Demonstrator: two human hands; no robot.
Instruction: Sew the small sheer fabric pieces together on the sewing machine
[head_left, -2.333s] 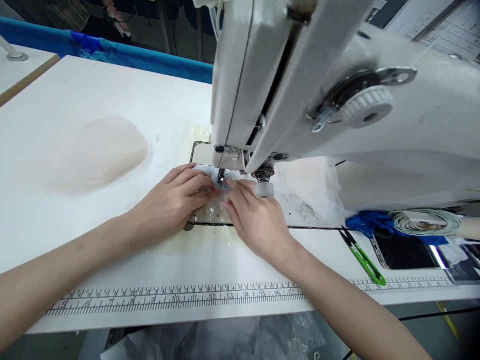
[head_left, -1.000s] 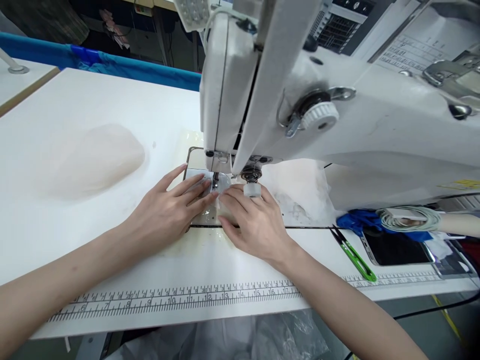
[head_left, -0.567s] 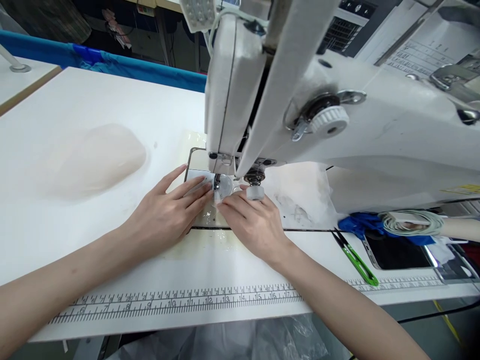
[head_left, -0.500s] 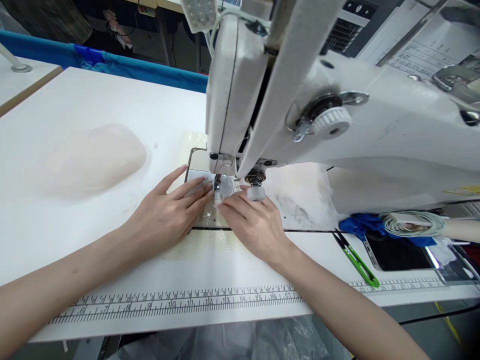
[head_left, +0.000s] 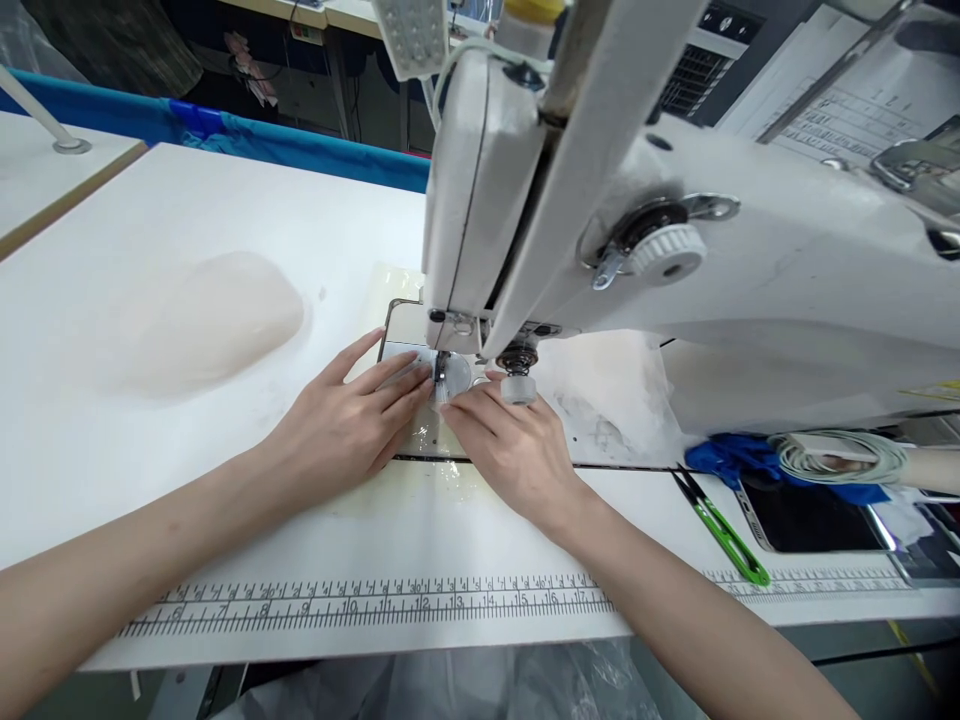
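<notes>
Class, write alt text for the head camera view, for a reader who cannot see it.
Two bare hands, the left hand and right hand, press a small clear piece flat under the needle of a white sewing machine. On the white table lie a printed ruler, green snips and a phone.

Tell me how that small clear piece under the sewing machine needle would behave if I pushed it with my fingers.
The clear piece looks thin and see-through, so probably light and floppy. Its glossy surface suggests it may slide on the smooth metal plate. Both the left hand and right hand press flat beside it, hinting it shifts easily.
</notes>
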